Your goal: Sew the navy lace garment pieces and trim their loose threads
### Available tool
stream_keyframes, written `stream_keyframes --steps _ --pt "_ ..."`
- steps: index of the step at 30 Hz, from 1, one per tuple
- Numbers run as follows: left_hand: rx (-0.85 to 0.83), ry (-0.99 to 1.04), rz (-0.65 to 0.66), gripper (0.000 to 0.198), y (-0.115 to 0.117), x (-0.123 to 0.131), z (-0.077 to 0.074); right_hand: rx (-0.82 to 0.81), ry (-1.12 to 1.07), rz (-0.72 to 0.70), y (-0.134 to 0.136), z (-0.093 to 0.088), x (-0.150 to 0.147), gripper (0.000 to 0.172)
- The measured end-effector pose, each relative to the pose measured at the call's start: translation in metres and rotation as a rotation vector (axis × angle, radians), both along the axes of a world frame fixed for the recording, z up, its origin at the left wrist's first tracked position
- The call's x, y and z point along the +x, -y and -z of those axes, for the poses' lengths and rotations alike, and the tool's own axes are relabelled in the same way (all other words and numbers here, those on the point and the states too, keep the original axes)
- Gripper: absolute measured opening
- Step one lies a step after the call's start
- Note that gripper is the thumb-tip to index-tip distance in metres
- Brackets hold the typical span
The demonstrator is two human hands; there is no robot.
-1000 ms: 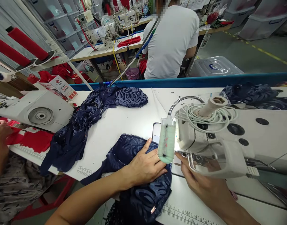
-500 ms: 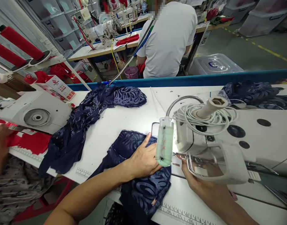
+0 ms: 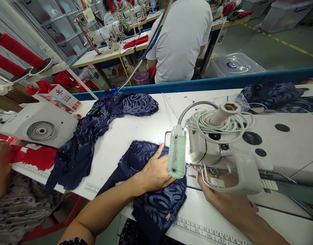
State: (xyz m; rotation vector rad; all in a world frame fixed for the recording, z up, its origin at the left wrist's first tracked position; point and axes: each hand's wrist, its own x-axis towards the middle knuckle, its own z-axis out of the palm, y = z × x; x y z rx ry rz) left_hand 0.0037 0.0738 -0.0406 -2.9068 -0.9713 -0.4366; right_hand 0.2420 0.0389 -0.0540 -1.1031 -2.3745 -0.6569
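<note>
My left hand (image 3: 154, 173) lies flat, fingers stretched, on a navy lace garment (image 3: 158, 204) that sits on the white table (image 3: 136, 132) in front of the sewing machine (image 3: 238, 149). Its fingertips reach under the pale green lamp (image 3: 176, 154) toward the needle area. My right hand (image 3: 219, 197) rests on the table under the machine head, close to the presser foot; its fingers are hidden behind the clear guard (image 3: 220, 177).
A pile of navy lace (image 3: 95, 132) lies to the left, more of it at the back right (image 3: 274, 93). Another person's hand (image 3: 0, 160) works red fabric (image 3: 38, 156) at a neighbouring machine (image 3: 41, 126). A person in a white shirt (image 3: 182, 37) sits beyond the blue divider.
The view has shifted slightly; the navy garment and my left hand have moved a little away from me toward the needle. My right hand stays under the machine head.
</note>
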Motion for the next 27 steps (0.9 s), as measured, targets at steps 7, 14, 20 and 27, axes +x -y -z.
stream_keyframes --steps 7,14,20,27 --pt "-0.009 -0.001 0.025 0.023 -0.003 0.001 -0.005 -0.065 -0.03 0.017 0.004 0.014 -0.003 0.032" --pt "-0.01 -0.016 0.044 0.023 -0.006 0.001 -0.009 -0.239 -0.307 0.032 0.006 0.028 -0.002 0.028" --pt "-0.024 -0.017 0.035 0.023 -0.004 -0.001 -0.009 -0.238 -0.256 0.05 0.008 0.022 -0.003 0.024" --pt "0.009 -0.029 -0.01 0.023 -0.002 0.0 -0.012 -0.174 -0.356 -0.016 0.004 0.01 -0.007 0.016"
